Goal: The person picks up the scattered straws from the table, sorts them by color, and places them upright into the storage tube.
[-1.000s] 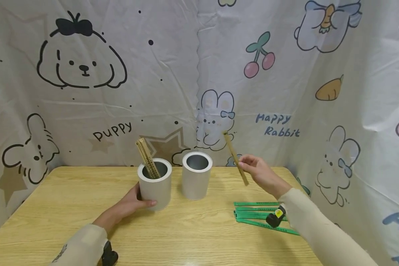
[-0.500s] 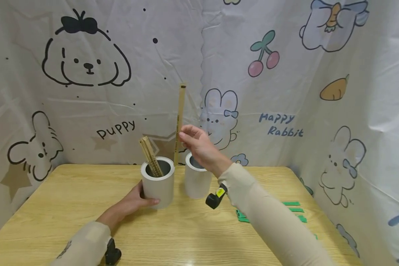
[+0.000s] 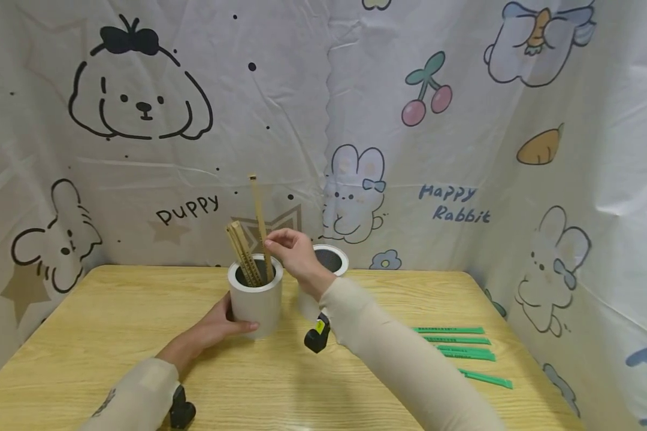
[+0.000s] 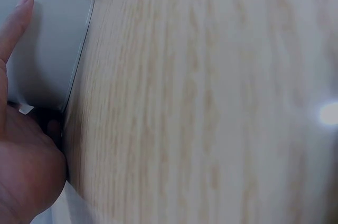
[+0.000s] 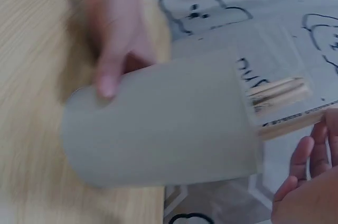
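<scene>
My left hand (image 3: 227, 321) grips the left grey cup (image 3: 254, 302) on the wooden table (image 3: 113, 335), thumb on its front wall. Its fingers (image 4: 15, 20) lie against the cup (image 4: 45, 49) in the left wrist view. My right hand (image 3: 274, 242) pinches a wooden ruler (image 3: 260, 221) that stands almost upright with its lower end inside that cup. Several more wooden rulers (image 3: 240, 251) lean in the same cup. The right wrist view shows the cup (image 5: 163, 123), the rulers (image 5: 280, 91) and my right fingers (image 5: 311, 176).
A second grey cup (image 3: 331, 258) stands right of the first, partly hidden by my right arm. Several green rulers (image 3: 455, 346) lie on the table at the right. A cartoon-printed cloth (image 3: 356, 120) walls in the back and right sides.
My right hand carried the wooden ruler from the right side over to the left cup and lowered its end into it. The left hand kept its hold on the cup.
</scene>
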Available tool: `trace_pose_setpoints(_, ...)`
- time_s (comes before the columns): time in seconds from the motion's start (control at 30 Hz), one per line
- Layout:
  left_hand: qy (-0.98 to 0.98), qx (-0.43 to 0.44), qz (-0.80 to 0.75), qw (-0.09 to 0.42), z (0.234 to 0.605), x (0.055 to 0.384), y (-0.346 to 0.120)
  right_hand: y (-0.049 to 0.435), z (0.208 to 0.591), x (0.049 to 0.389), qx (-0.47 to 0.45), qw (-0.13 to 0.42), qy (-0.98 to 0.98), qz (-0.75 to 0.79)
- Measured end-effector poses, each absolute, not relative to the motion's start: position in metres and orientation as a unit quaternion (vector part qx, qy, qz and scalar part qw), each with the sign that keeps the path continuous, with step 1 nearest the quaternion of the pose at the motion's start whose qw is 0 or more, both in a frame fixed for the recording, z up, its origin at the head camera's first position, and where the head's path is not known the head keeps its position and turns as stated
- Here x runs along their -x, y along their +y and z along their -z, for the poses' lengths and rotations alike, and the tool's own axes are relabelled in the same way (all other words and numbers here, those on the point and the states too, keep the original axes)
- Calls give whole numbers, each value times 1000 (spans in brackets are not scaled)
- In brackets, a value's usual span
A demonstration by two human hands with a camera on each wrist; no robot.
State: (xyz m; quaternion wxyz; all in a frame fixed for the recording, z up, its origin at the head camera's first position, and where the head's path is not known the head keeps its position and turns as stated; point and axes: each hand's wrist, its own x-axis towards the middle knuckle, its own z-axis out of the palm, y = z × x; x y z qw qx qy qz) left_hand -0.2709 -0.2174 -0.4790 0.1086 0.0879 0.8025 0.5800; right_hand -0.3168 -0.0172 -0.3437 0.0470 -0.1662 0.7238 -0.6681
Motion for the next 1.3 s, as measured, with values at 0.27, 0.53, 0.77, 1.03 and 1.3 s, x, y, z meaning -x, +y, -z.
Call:
trace_pose_setpoints(0.27,802,-91,-582,102,481,268,-217,-14,351,307,192,65,769,606)
trace_pose_setpoints(0.53,801,-90,-583,105,482,267,-218,-6,353,302,206,80,774,594)
trace_pose_setpoints(0.77,804,-87,-579,105,483,266,-219,2,357,296,227,83,775,584)
trace_pose_setpoints(1.03,804,-86,-580,102,482,266,-218,12,360,292,255,81,774,574)
trace_pose_setpoints(1.3,806,-96,-577,87,480,269,-216,27,362,285,253,92,787,555)
